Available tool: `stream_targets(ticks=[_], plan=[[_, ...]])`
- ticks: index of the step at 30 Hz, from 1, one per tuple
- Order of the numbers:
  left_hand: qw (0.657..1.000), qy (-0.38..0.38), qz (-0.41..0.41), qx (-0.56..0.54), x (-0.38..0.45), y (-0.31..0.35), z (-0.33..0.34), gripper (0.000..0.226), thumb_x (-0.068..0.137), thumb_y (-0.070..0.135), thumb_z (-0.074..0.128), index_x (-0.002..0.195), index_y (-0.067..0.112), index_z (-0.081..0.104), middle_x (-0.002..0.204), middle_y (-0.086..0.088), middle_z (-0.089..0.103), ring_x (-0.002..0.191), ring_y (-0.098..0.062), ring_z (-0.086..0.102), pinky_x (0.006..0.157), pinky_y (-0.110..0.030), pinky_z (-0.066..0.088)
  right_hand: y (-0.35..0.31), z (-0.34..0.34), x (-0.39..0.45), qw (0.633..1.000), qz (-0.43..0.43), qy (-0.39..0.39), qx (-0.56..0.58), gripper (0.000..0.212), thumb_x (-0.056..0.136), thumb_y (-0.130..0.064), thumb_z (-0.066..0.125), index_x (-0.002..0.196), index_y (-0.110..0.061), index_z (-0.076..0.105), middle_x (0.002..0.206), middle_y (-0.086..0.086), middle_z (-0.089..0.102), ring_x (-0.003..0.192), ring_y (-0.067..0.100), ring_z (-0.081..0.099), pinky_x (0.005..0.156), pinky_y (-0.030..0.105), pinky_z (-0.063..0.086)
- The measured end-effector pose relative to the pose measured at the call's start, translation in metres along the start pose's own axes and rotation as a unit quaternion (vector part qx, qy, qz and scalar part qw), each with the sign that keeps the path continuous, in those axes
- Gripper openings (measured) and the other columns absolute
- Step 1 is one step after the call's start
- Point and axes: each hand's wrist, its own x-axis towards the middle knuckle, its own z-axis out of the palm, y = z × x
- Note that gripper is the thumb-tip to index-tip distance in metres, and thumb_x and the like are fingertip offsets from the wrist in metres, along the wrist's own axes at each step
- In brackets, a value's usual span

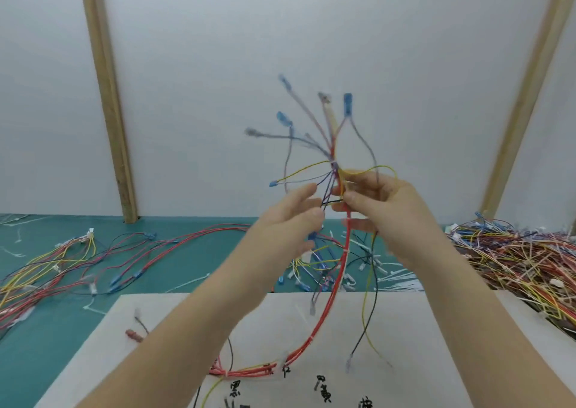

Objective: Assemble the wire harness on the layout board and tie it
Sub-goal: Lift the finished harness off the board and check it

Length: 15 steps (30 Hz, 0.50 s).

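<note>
Handwritten white layout board [162, 323] below; right hand [378, 208] pinching red-trunked multicoloured wire harness [335, 155] aloft, left hand [290, 223] slack-fingered alongside

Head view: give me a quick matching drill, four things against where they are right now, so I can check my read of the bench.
Things:
1. wire harness
2. finished harness pile
3. layout board
4. red connector

Places:
A. lying on the board's left part
B. heaped at the right edge of the table
C. lifted off the bench, pinched by the right hand
D. white sheet nearest the camera, with handwritten marks

Pairs: 1-C, 2-B, 3-D, 4-A
</note>
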Motion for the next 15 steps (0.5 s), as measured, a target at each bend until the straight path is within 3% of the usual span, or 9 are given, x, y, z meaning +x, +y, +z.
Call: stream_targets(ticks=[3,5,6,8,10,12,13,15], plan=[[0.992,-0.037,-0.017,-0.122,0.003,-0.010,0.000,0.032,0.085,0.010,0.047,0.095,0.035,0.065,0.111,0.016,0.058,0.097,-0.014,0.058,0.083,-0.027,0.045,-0.010,0.024,-0.014,0.959,-0.103,-0.115,-0.237,0.060,0.084,-0.007,0.055,0.124,-0.049,0.040,0.118,-0.021,0.054,0.103,-0.009,0.052,0.086,0.004,0.041],[0.975,-0.079,-0.025,-0.207,0.004,-0.014,-0.006,0.029,0.076,0.024,0.049,0.101,0.018,0.062,0.109,0.001,0.059,0.090,-0.019,0.059,0.075,-0.028,0.048,-0.010,0.037,-0.023,0.914,-0.079,-0.206,-0.341,0.075,0.083,-0.018,0.052,0.138,-0.052,0.015,0.152,-0.009,0.018,0.138,0.004,0.016,0.110,0.020,0.024],[0.966,-0.095,-0.039,-0.238,0.005,-0.016,-0.010,0.038,0.074,0.032,0.049,0.106,0.013,0.058,0.108,-0.005,0.058,0.084,-0.020,0.059,0.070,-0.027,0.049,-0.008,0.041,-0.026,0.896,-0.057,-0.229,-0.376,0.080,0.082,-0.025,0.050,0.141,-0.051,0.003,0.155,-0.013,-0.005,0.142,0.008,-0.005,0.116,0.032,0.016],[0.949,-0.115,-0.070,-0.284,0.006,-0.019,-0.020,0.053,0.074,0.045,0.046,0.114,0.013,0.057,0.112,-0.008,0.059,0.086,-0.022,0.061,0.068,-0.030,0.050,-0.005,0.043,-0.028,0.888,-0.024,-0.244,-0.390,0.079,0.083,-0.036,0.048,0.142,-0.050,-0.003,0.151,-0.023,-0.021,0.138,0.007,-0.024,0.117,0.041,0.005],[0.936,-0.108,-0.102,-0.319,0.008,-0.022,-0.030,0.065,0.073,0.056,0.044,0.118,0.012,0.061,0.121,-0.010,0.060,0.099,-0.029,0.060,0.075,-0.037,0.052,-0.009,0.040,-0.027,0.914,0.007,-0.245,-0.325,0.063,0.085,-0.050,0.048,0.141,-0.050,0.019,0.150,-0.030,-0.014,0.137,0.000,-0.021,0.114,0.037,0.000],[0.930,-0.093,-0.128,-0.331,0.010,-0.022,-0.036,0.084,0.067,0.071,0.041,0.123,0.010,0.058,0.132,-0.013,0.054,0.112,-0.035,0.053,0.087,-0.053,0.046,-0.017,0.038,-0.027,0.944,0.020,-0.231,-0.233,0.033,0.084,-0.057,0.043,0.116,-0.055,0.052,0.151,-0.029,0.010,0.140,-0.002,-0.001,0.113,0.032,0.003],[0.929,-0.087,-0.136,-0.332,0.011,-0.022,-0.038,0.092,0.061,0.077,0.040,0.120,0.009,0.060,0.132,-0.015,0.052,0.111,-0.036,0.053,0.091,-0.057,0.041,-0.020,0.036,-0.027,0.952,0.008,-0.221,-0.210,0.022,0.088,-0.052,0.043,0.098,-0.055,0.062,0.146,-0.029,0.026,0.139,-0.003,0.013,0.116,0.035,0.006],[0.932,-0.070,-0.154,-0.321,0.014,-0.019,-0.044,0.089,0.055,0.079,0.045,0.100,0.007,0.071,0.119,-0.015,0.061,0.098,-0.034,0.063,0.087,-0.058,0.043,-0.019,0.031,-0.024,0.943,-0.062,-0.223,-0.238,0.029,0.096,-0.036,0.043,0.086,-0.052,0.065,0.123,-0.037,0.050,0.128,-0.010,0.033,0.116,0.045,0.006]])
